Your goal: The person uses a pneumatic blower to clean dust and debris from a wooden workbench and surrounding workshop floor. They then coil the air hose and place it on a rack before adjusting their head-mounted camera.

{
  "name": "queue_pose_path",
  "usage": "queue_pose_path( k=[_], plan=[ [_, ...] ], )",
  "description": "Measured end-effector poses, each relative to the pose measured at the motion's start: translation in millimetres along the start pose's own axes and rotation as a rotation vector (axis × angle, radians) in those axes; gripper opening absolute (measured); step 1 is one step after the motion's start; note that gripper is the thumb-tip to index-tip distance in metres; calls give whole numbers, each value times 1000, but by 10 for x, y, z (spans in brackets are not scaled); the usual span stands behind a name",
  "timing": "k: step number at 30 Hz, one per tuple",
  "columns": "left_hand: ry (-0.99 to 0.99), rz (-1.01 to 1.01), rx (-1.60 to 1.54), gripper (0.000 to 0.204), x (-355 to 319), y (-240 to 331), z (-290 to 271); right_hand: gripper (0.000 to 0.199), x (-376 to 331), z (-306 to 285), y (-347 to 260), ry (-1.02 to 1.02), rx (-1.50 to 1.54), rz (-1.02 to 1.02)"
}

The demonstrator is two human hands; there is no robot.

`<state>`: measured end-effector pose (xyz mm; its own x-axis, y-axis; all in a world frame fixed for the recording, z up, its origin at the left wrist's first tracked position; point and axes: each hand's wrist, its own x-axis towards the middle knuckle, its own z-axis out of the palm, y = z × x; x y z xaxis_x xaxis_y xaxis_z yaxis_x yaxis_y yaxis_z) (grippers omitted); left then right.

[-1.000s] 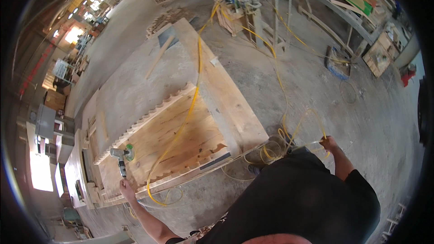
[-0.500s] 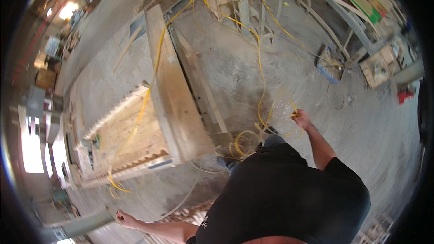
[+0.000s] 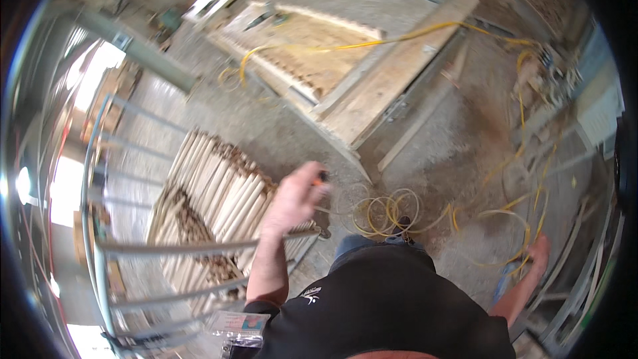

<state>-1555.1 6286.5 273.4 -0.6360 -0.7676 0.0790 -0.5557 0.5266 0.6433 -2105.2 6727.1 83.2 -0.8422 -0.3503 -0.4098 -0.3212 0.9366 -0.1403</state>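
My left hand [image 3: 292, 196] is raised in front of my body, its fingers closed round a small black-and-orange thing [image 3: 322, 178]; blur hides what kind it is. Out to the right, my right hand [image 3: 539, 252] is closed on a thin yellow hose [image 3: 525, 229]. Between the hands, loose loops of pale yellow hose [image 3: 389, 216] lie on the floor by my feet. A pale length of hose runs from these loops toward my left hand.
A stack of pale wooden sticks [image 3: 229, 186] sits beside metal rails [image 3: 193, 247] at the left. Ahead is a low wooden platform [image 3: 399, 73] with a yellow hose across it. A grey post [image 3: 139, 53] stands behind the sticks; metal framing [image 3: 575, 279] is at the right.
My view has turned left, bringing the wooden sticks and rails into sight. My left hand has come up and in front of me from low at the left.
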Motion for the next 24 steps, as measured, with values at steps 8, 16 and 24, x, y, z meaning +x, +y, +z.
queue_pose_path(
  k=[8, 16, 24],
  plan=[
    [21, 536, -799, 23, -1167, 1086, 612, 89, -2126, 653, -3382, -620, 517, -1469],
    [1499, 251, -862, 21, -3045, 691, -88, 39, -2880, 2131, -3065, -1823, -4, -1330],
    [1248, -530, 375, 24, -4765, 242, 612, 20, -3080, 1259, -3218, -1097, 422, -1788]
  ],
)
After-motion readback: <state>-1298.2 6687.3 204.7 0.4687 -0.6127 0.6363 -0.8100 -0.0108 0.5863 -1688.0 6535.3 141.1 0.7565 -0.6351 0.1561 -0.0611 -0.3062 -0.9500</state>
